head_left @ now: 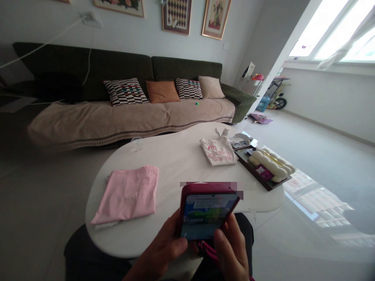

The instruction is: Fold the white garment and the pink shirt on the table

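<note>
A smartphone (205,212) in a dark red case sits low in the middle of the head view, its screen lit. My left hand (164,249) grips it from the left side, thumb along the lower edge. My right hand (231,249) closes on its lower right corner, thumb near the screen. A pink strap (208,249) hangs below the phone between my hands. Beyond the phone lies a folded pink cloth (127,193) on the white oval table (175,156). A folded white garment (218,150) with a pink print lies further right.
A dark tray (258,171) with cream padded items rests at the table's right edge. A small clear glass (136,143) stands at the far rim. A green sofa (123,70) with a beige cover and several cushions lines the wall. Open tiled floor (316,156) extends to the right.
</note>
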Motion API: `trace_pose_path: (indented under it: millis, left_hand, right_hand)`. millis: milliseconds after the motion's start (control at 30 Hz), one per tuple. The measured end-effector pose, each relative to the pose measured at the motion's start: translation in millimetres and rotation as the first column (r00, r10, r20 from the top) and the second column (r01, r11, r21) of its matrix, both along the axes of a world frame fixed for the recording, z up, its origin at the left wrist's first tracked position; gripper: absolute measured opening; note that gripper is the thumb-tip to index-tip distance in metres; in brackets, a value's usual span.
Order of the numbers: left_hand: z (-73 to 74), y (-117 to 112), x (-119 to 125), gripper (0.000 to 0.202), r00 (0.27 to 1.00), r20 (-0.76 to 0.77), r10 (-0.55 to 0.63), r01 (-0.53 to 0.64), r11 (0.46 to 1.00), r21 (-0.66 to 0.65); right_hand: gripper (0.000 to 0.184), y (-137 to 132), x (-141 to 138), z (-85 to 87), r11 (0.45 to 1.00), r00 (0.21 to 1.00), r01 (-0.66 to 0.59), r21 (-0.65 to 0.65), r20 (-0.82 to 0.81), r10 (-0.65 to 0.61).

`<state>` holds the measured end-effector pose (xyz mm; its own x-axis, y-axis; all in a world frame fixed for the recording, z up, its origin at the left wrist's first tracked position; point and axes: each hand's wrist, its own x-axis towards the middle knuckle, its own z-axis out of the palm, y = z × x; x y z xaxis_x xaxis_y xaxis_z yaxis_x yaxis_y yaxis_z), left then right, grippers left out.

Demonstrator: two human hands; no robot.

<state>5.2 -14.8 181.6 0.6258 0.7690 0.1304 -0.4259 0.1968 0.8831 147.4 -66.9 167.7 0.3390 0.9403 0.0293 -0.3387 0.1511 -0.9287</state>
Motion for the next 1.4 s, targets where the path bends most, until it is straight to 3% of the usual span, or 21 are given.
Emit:
trace_pose_path:
  millis: [167, 367, 500, 767, 833, 1033, 1167, 1400]
  left_hand:
    - [-1.6, 1, -1, 0.058, 1.000, -0.018, 0.001, -0.001, 1.000, -0.015]
    - [-9.2, 0, -2, 0.055, 0.999, -0.031, 0.024, -0.025, 0.999, -0.043]
    - [-13.3, -1, -3, 0.053, 0.999, -0.027, 0.024, -0.025, 0.999, -0.030]
    - [-15.5, -1, -2, 0.057, 0.999, -0.027, 0.034, -0.034, 0.999, -0.034]
    - [-14.9, -2, -2, 0.056, 0.999, -0.026, 0.039, -0.040, 0.998, -0.041]
    - [-11.8, -2, -2, 0.054, 0.998, -0.048, 0.046, -0.048, 0.998, -0.037]
    - [-13.6, -1, -2, 0.053, 0.998, -0.035, 0.046, -0.047, 0.998, -0.033]
    - [-16.5, -2, -1, 0.056, 0.996, -0.055, 0.065, -0.067, 0.997, -0.040]
  right_hand:
    - [0.036, 0, 3, -9.6, 0.999, 0.998, 0.042, -0.033, 0.042, -0.040]
    - [0.044, 1, 6, 6.2, 0.994, 0.992, -0.111, 0.022, 0.057, 0.110]
    - [0.044, 1, 8, 7.0, 0.991, 0.992, -0.122, 0.054, 0.039, 0.120]
    - [0.036, -5, 5, -13.9, 0.999, 0.999, 0.034, -0.039, 0.034, -0.032]
    - [0.037, -6, 4, -10.1, 0.998, 0.999, 0.041, -0.041, -0.002, -0.041]
    - [0.049, -1, 5, 7.5, 0.993, 0.993, -0.115, 0.013, -0.016, 0.115]
    - [0.046, 1, 7, 10.7, 0.990, 0.990, -0.139, 0.009, 0.034, 0.138]
    - [0.045, 2, 3, 14.2, 0.988, 0.987, -0.153, 0.021, -0.044, 0.153]
